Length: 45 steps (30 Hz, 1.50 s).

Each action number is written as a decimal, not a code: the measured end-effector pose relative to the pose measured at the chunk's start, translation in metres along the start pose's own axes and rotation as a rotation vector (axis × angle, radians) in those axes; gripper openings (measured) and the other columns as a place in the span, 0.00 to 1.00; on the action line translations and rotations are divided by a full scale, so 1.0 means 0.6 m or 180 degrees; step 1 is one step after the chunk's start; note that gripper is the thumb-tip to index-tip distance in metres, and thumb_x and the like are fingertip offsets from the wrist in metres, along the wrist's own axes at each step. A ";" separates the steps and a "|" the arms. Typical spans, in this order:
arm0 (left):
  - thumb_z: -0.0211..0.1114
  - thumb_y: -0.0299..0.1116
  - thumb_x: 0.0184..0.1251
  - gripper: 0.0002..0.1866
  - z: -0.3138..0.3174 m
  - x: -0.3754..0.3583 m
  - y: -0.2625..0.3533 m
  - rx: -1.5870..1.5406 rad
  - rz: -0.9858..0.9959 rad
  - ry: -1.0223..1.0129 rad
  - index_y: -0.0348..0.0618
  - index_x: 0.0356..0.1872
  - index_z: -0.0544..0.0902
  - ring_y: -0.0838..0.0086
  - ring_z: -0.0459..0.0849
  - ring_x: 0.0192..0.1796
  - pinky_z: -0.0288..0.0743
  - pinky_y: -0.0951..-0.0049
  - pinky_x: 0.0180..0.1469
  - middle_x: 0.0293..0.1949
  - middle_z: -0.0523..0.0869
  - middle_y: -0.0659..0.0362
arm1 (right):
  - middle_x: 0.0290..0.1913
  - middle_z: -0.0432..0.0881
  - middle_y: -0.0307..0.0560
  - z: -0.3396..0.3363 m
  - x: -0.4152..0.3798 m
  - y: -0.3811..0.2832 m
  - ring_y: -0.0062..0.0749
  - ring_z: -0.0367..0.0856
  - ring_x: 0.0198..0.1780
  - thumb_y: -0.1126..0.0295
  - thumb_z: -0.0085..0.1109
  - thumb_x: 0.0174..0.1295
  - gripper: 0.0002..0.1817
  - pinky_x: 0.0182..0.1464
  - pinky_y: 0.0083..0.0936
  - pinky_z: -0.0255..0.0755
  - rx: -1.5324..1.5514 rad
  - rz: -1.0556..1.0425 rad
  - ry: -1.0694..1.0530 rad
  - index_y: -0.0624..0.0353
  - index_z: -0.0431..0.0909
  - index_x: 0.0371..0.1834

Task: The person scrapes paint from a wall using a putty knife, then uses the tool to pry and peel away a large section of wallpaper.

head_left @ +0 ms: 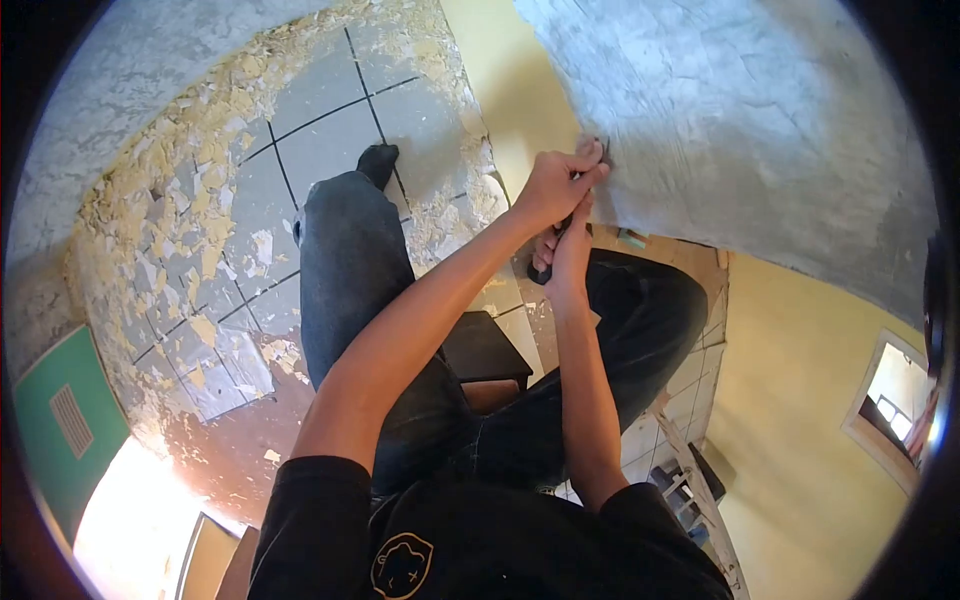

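My right hand [570, 255] is closed round a dark-handled scraper [541, 273], whose rounded butt sticks out below the fingers. Just above it, my left hand [552, 186] is closed with thumb and fingers pinched at the tool's front part, close against the wall. Most of the blade is hidden by the fingers. Both hands are where yellow paint [505, 80] meets the bare grey wall [730, 130].
Paint flakes [190, 220] litter the grey tiled floor [335, 150] on the left. A black stool [487, 345] stands between my legs. A ladder-like frame [695, 485] is at lower right, near the yellow wall [790, 400]. A green panel [68, 430] is at far left.
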<state>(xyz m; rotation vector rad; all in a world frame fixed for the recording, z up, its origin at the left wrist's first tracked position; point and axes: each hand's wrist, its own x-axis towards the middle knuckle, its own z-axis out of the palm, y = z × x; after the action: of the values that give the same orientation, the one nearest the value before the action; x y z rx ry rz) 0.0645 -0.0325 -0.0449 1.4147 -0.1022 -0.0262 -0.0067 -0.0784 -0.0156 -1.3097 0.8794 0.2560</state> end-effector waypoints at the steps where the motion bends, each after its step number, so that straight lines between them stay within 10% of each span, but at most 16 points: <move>1: 0.65 0.38 0.66 0.16 -0.002 0.007 -0.005 0.0020 0.0171 0.0060 0.35 0.47 0.83 0.81 0.77 0.24 0.74 0.71 0.33 0.22 0.85 0.52 | 0.11 0.57 0.31 0.004 0.007 -0.002 0.19 0.57 0.09 0.30 0.34 0.65 0.34 0.11 0.20 0.51 -0.0012 -0.0010 0.0022 0.49 0.60 0.18; 6: 0.64 0.37 0.66 0.16 -0.008 0.007 0.038 -0.0222 -0.1060 -0.0083 0.35 0.47 0.83 0.78 0.77 0.24 0.75 0.69 0.34 0.21 0.84 0.49 | 0.11 0.56 0.30 0.011 0.015 -0.001 0.18 0.56 0.09 0.31 0.33 0.66 0.34 0.11 0.20 0.50 -0.0138 0.0019 0.0196 0.49 0.60 0.16; 8: 0.64 0.35 0.65 0.15 -0.003 -0.007 0.027 0.0043 -0.1036 -0.0295 0.34 0.47 0.83 0.70 0.85 0.32 0.77 0.68 0.43 0.29 0.86 0.43 | 0.11 0.57 0.30 -0.015 -0.006 0.013 0.17 0.56 0.09 0.32 0.33 0.67 0.34 0.11 0.20 0.50 0.0149 0.0109 -0.0026 0.49 0.60 0.16; 10: 0.65 0.32 0.64 0.15 0.008 -0.017 0.031 0.0203 0.0311 0.0074 0.34 0.48 0.82 0.60 0.85 0.51 0.74 0.68 0.54 0.43 0.84 0.38 | 0.12 0.57 0.29 -0.019 -0.010 0.014 0.17 0.55 0.09 0.32 0.33 0.67 0.34 0.11 0.19 0.50 0.0148 0.0041 -0.0038 0.49 0.62 0.17; 11: 0.65 0.31 0.63 0.16 0.006 -0.018 0.028 -0.0139 -0.0072 -0.0166 0.35 0.50 0.81 0.55 0.74 0.63 0.67 0.68 0.64 0.54 0.77 0.37 | 0.12 0.57 0.29 -0.016 -0.006 0.017 0.17 0.56 0.10 0.32 0.33 0.67 0.33 0.12 0.19 0.50 0.0158 0.0028 -0.0044 0.50 0.63 0.19; 16: 0.64 0.31 0.64 0.17 -0.007 -0.012 0.024 0.0054 -0.0038 -0.0268 0.34 0.52 0.80 0.57 0.76 0.62 0.68 0.70 0.63 0.56 0.77 0.40 | 0.13 0.58 0.30 -0.025 -0.009 0.011 0.18 0.57 0.10 0.33 0.34 0.68 0.32 0.12 0.18 0.51 0.0235 0.0111 -0.0215 0.51 0.65 0.26; 22: 0.60 0.30 0.70 0.14 -0.060 0.010 0.076 0.0843 -0.0801 -0.0582 0.40 0.54 0.82 0.82 0.81 0.42 0.77 0.79 0.46 0.47 0.87 0.53 | 0.15 0.62 0.31 -0.068 -0.051 -0.021 0.17 0.60 0.12 0.38 0.41 0.69 0.27 0.13 0.17 0.55 -0.0168 0.0099 -0.0515 0.52 0.67 0.30; 29: 0.56 0.27 0.70 0.15 -0.092 0.012 0.045 0.0461 -0.0112 -0.0248 0.44 0.55 0.82 0.82 0.80 0.38 0.76 0.77 0.42 0.45 0.87 0.63 | 0.24 0.71 0.38 -0.155 -0.157 0.020 0.17 0.69 0.17 0.57 0.54 0.69 0.24 0.16 0.18 0.62 -0.1841 -0.0506 -0.0434 0.61 0.62 0.58; 45: 0.55 0.24 0.66 0.15 -0.085 0.006 0.055 0.0919 0.0226 -0.0412 0.46 0.50 0.85 0.74 0.78 0.25 0.73 0.72 0.34 0.32 0.87 0.52 | 0.35 0.81 0.56 -0.164 -0.187 -0.012 0.35 0.80 0.35 0.68 0.46 0.69 0.22 0.44 0.26 0.72 -0.2835 -0.1011 0.0189 0.57 0.69 0.66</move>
<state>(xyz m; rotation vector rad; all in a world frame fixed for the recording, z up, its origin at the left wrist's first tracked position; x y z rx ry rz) 0.0711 0.0228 -0.0198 1.6965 -0.2719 -0.0457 -0.1174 -0.1361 0.0662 -2.2662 0.5933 0.3785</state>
